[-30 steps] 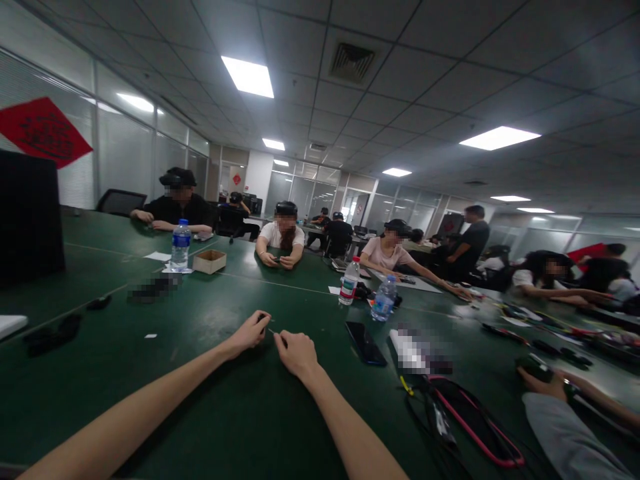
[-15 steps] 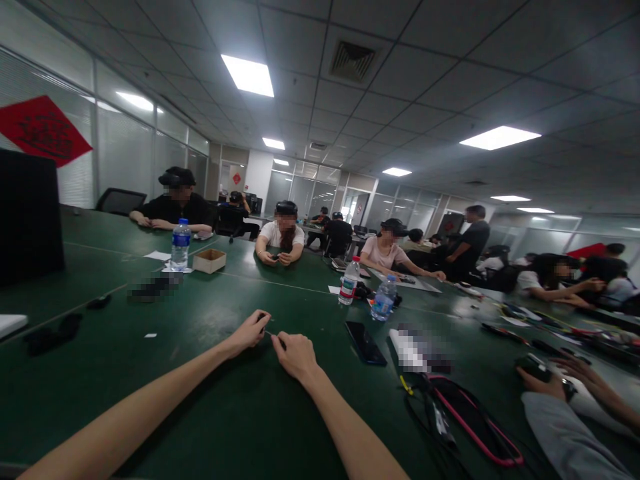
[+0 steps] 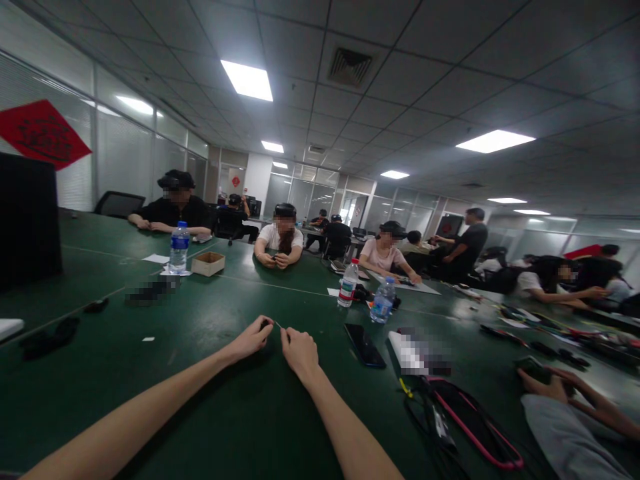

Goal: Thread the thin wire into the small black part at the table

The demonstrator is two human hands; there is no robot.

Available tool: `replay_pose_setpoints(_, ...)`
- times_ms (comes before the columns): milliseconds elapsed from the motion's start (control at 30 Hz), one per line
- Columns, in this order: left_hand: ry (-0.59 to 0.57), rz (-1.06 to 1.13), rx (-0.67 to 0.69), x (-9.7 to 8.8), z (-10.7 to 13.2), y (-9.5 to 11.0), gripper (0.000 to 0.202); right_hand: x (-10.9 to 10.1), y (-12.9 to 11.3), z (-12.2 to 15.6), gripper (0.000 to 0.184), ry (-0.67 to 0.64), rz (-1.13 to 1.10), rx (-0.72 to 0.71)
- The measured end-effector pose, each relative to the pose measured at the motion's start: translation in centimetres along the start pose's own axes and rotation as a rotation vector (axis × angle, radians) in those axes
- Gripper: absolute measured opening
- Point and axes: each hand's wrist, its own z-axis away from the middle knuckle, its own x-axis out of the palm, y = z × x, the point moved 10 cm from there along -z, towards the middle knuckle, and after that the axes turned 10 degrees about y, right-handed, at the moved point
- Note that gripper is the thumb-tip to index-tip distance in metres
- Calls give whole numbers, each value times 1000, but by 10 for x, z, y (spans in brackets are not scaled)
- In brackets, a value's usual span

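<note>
Over the green table (image 3: 210, 407), my left hand (image 3: 251, 338) is closed, thumb and fingers pinched at a small dark thing mostly hidden by them. A thin, pale sliver (image 3: 277, 325) shows in the narrow gap between my two hands; it is too small to name. My right hand (image 3: 301, 351) is curled shut close beside it, its fingertips at the sliver's other end. What lies inside the right fingers is hidden. Right of that hand lies a dark phone (image 3: 365, 345), untouched.
Two water bottles (image 3: 349, 283) stand ahead on the right; another bottle (image 3: 179, 248) stands by a small open box (image 3: 208, 263) at left. A pink-edged black pouch (image 3: 475, 420) and cables lie at right, near a co-worker's hands (image 3: 550, 390). A white scrap (image 3: 148, 339) lies left.
My hands have shifted slightly; the right thumb and fingers now point more forward at the sliver. The co-worker in pink across the table has drawn an outstretched arm in.
</note>
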Motion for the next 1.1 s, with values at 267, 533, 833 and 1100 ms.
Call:
replay_pose_setpoints(267,25,97,-140,-5,-4,-14,47,-2,-19,9,52,22,-33,-233)
replay_pose_setpoints(533,24,121,-154,-6,-5,-17,51,-6,-23,10,54,37,-72,-214)
replay_pose_setpoints(833,23,134,-153,-5,-6,-17,50,-4,-27,11,51,30,-12,-258)
replay_pose_setpoints(1100,0,131,-147,-4,-7,-18,45,-3,-28,11,53,18,-16,-274)
